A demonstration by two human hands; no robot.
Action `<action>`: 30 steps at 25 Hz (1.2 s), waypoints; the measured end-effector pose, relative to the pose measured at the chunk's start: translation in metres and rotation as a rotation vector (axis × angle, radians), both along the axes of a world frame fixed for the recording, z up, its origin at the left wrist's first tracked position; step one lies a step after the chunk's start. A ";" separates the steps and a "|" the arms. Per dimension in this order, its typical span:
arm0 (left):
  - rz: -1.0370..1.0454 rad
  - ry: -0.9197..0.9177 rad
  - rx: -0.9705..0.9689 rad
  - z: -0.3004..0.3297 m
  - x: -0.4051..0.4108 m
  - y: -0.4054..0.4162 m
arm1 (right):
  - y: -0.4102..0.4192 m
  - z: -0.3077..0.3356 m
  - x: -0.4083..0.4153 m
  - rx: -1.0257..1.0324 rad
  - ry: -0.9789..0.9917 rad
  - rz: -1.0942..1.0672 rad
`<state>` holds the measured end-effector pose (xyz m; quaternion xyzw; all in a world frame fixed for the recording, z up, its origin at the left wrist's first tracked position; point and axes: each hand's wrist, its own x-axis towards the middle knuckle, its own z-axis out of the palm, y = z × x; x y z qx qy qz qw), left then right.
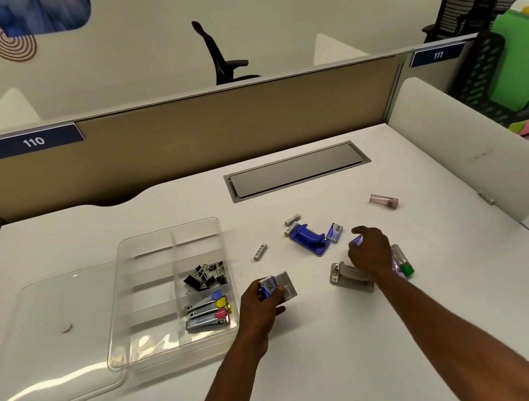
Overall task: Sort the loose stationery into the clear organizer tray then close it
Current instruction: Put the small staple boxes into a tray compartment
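On the white desk (314,348), the clear organizer tray (175,348) sits left of centre in the frame, open, with its lid (38,357) lying flat just to its left, overlapping the tray's lower left corner. Black binder clips (204,275) fill one right-hand compartment, and staplers with coloured tabs (208,313) lie in the compartment below.

The left hand (263,308), just right of the tray, has its fingers closed around small staple boxes (278,286). The right hand (370,253), right of centre, curls its fingers over a small purple-white item (356,240); whether it grips it I cannot tell. Below it lies a grey hole punch (346,277); a green-capped tube (404,263) is at its right.

A blue stapler (308,236), small white rolls (260,251) and a pink tube (383,201) lie loose across the centre.
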<state>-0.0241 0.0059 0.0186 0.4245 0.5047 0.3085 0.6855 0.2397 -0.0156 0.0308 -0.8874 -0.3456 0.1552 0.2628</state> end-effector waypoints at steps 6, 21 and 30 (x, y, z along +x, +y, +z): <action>-0.017 -0.022 0.007 0.005 -0.003 0.000 | 0.007 -0.006 0.024 -0.310 -0.117 0.217; 0.034 -0.014 -0.024 0.013 -0.015 -0.008 | 0.050 -0.013 0.016 -0.380 -0.278 0.565; 0.151 -0.096 -0.036 0.020 -0.047 -0.014 | 0.035 -0.002 -0.009 0.225 0.295 -0.087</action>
